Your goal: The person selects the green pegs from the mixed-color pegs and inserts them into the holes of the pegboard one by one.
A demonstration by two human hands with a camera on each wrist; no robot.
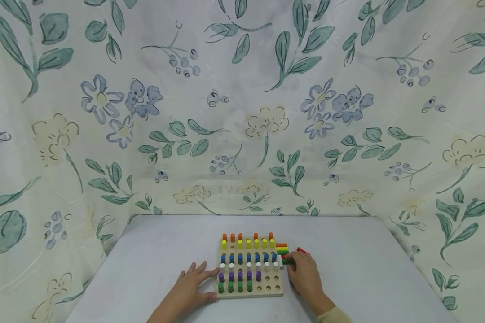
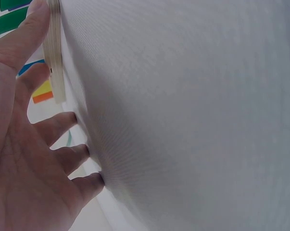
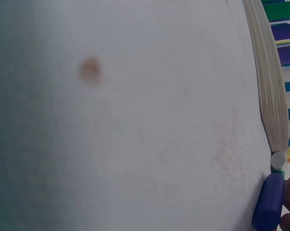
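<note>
A wooden pegboard [image 1: 262, 294] lies on the white table, with rows of orange, yellow, blue, white, purple and green pegs upright in its holes. My left hand [image 1: 189, 287] is at its left side, fingers spread; thumb and index finger touch the board's edge, while the other fingertips rest on the table in the left wrist view. Beside the board's right edge, my right hand [image 1: 307, 276] has its fingertips at loose pegs. A purple peg [image 3: 269, 202] lies close to those fingertips in the right wrist view; whether they pinch any peg cannot be made out.
Loose orange [image 1: 281, 245], yellow and green pegs lie along the board's right edge, with a white peg [image 1: 280, 262] nearer me. A red peg [image 1: 301, 250] lies beyond my right hand. Floral cloth [image 1: 242, 134] hangs behind the table.
</note>
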